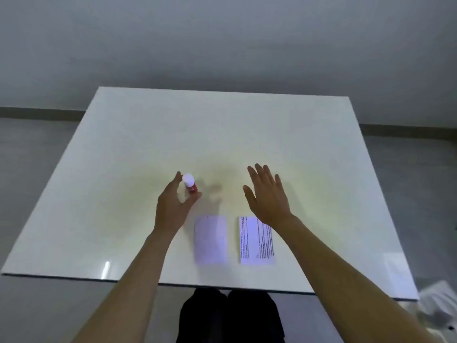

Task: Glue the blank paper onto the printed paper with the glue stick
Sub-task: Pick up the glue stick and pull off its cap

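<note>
Papers lying on our glossy white table (pixel 321 134) number two: one blank white sheet (pixel 210 240), one printed white sheet (pixel 256 241). One red, white-capped glue stick (pixel 190 183) is standing between our left hand's (pixel 170 206) spread fingers, contact unclear. Our right hand (pixel 268 196) is hovering open, fingers extended.

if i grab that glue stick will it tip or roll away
The glue stick stands upright on a narrow base on the glossy table, so a sideways nudge would probably tip it. It looks round, so once down it may roll. The left hand is cupped open around it, which should steady it.
</note>
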`<state>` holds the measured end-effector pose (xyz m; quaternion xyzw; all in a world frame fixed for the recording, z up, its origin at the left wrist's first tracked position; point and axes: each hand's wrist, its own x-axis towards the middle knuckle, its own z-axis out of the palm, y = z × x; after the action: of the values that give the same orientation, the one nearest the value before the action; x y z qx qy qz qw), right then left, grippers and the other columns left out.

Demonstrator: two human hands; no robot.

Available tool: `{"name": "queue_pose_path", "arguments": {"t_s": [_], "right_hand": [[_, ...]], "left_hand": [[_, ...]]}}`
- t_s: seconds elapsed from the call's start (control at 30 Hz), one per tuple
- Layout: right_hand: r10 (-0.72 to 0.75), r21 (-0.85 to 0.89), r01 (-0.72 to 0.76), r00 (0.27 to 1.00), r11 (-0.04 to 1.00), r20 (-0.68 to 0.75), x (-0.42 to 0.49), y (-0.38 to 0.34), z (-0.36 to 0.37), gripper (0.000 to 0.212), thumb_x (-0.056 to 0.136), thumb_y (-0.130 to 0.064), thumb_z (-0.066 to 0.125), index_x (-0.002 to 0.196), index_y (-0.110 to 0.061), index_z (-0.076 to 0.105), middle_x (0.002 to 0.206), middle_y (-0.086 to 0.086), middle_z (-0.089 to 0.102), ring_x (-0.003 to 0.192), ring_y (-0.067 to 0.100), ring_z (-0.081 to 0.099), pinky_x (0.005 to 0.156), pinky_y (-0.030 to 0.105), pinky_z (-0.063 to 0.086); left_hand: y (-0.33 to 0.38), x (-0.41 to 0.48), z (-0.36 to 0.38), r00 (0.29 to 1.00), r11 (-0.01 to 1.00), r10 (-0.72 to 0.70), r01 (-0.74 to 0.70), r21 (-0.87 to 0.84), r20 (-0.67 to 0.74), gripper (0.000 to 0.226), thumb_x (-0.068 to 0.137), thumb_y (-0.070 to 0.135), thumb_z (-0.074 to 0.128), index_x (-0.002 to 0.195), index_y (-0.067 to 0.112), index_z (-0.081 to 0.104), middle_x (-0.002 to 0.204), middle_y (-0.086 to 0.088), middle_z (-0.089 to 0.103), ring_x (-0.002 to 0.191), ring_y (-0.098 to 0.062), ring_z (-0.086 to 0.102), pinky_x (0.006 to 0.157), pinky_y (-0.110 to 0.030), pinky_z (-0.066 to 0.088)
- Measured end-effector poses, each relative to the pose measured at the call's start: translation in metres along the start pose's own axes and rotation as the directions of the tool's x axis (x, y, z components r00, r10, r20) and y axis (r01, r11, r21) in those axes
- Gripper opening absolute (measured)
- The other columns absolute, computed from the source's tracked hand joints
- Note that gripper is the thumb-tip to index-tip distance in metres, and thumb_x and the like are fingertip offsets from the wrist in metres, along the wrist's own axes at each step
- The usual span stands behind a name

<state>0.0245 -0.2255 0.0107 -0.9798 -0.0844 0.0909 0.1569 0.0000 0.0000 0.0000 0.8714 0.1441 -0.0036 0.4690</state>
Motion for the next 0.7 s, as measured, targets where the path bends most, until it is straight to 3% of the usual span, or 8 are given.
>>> {"name": "queue_pose_path", "arguments": {"t_s": [0.07, 0.1, 0.23, 0.33, 0.43, 0.53, 0.6, 0.7], "right_hand": [[-0.024, 0.068, 0.033, 0.992, 0.997, -0.126, 0.008, 0.003, 0.015, 0.054, 0.100, -0.035, 0.031, 0.150, -0.015, 0.021, 0.160, 0.008, 0.019, 0.148, 0.024, 0.010, 0.119, 0.043, 0.008], [-0.030, 0.093, 0.046, 0.986, 0.995, -0.167, 0.013, 0.005, 0.018, 0.054, 0.100, -0.035, 0.032, 0.150, -0.015, 0.022, 0.159, 0.008, 0.020, 0.148, 0.024, 0.011, 0.119, 0.044, 0.009], [-0.084, 0.162, 0.140, 0.947, 0.977, -0.311, 0.015, 0.011, 0.030, 0.060, 0.096, -0.036, 0.046, 0.148, -0.016, 0.026, 0.158, 0.010, 0.022, 0.146, 0.023, 0.018, 0.116, 0.041, 0.019], [-0.117, 0.374, 0.273, 0.914, 0.886, -0.389, 0.001, 0.000, 0.026, 0.070, 0.087, -0.038, 0.062, 0.147, -0.021, 0.029, 0.155, 0.005, 0.027, 0.138, 0.020, 0.035, 0.102, 0.033, 0.038], [-0.056, 0.582, 0.313, 0.908, 0.751, -0.415, -0.025, -0.021, 0.021, 0.067, 0.081, -0.048, 0.065, 0.140, -0.028, 0.040, 0.124, -0.006, 0.054, 0.092, 0.014, 0.063, 0.070, 0.018, 0.046], [0.074, 0.777, 0.152, 0.966, 0.611, -0.246, -0.049, -0.036, 0.010, 0.061, 0.080, -0.069, 0.048, 0.113, -0.019, 0.062, 0.075, 0.000, 0.071, 0.045, 0.011, 0.060, 0.041, 0.014, 0.040], [0.097, 0.806, 0.084, 0.980, 0.586, -0.173, -0.056, -0.042, 0.000, 0.067, 0.083, -0.071, 0.040, 0.085, -0.010, 0.068, 0.051, 0.003, 0.064, 0.033, 0.012, 0.050, 0.034, 0.012, 0.035], [0.038, 0.789, 0.120, 0.983, 0.602, -0.179, -0.058, -0.046, -0.012, 0.049, 0.091, -0.047, 0.053, 0.070, -0.005, 0.065, 0.046, 0.002, 0.058, 0.033, 0.013, 0.045, 0.039, 0.019, 0.037]], "left_hand": [[-0.008, 0.007, 0.011, 0.995, 0.996, 0.083, -0.084, -0.011, -0.060, 0.021, 0.079, 0.029, 0.072, 0.096, 0.019, 0.066, 0.101, 0.005, 0.070, 0.101, -0.016, 0.062, 0.078, -0.010, 0.039], [-0.010, 0.011, 0.016, 0.992, 0.995, 0.101, -0.102, -0.012, -0.082, 0.015, 0.079, 0.026, 0.071, 0.089, 0.016, 0.066, 0.092, 0.005, 0.070, 0.095, -0.015, 0.063, 0.075, -0.008, 0.039], [-0.019, 0.019, 0.032, 0.958, 0.970, 0.221, -0.236, -0.062, -0.182, 0.004, 0.082, 0.019, 0.069, 0.084, 0.016, 0.067, 0.084, 0.004, 0.070, 0.090, -0.012, 0.066, 0.073, -0.005, 0.040], [-0.013, 0.011, 0.035, 0.898, 0.919, 0.380, -0.394, -0.022, -0.223, 0.017, 0.080, 0.018, 0.071, 0.097, 0.020, 0.070, 0.083, 0.008, 0.064, 0.079, -0.003, 0.060, 0.070, 0.000, 0.039], [-0.004, -0.010, 0.035, 0.810, 0.840, 0.541, -0.531, 0.107, -0.228, 0.032, 0.076, 0.017, 0.074, 0.107, 0.025, 0.070, 0.082, 0.005, 0.059, 0.076, -0.009, 0.055, 0.069, -0.006, 0.039], [0.007, -0.033, 0.027, 0.766, 0.802, 0.598, -0.566, 0.194, -0.238, 0.038, 0.074, 0.015, 0.077, 0.111, 0.020, 0.070, 0.085, 0.004, 0.057, 0.083, -0.013, 0.051, 0.068, -0.011, 0.035], [0.014, -0.045, 0.023, 0.748, 0.778, 0.626, -0.584, 0.231, -0.220, 0.039, 0.074, 0.015, 0.077, 0.112, 0.019, 0.070, 0.088, 0.003, 0.058, 0.086, -0.013, 0.048, 0.070, -0.016, 0.034], [0.022, -0.055, 0.018, 0.699, 0.724, 0.687, -0.637, 0.265, -0.196, 0.039, 0.073, 0.012, 0.077, 0.111, 0.017, 0.070, 0.087, 0.006, 0.053, 0.087, -0.014, 0.045, 0.071, -0.021, 0.035]]}}
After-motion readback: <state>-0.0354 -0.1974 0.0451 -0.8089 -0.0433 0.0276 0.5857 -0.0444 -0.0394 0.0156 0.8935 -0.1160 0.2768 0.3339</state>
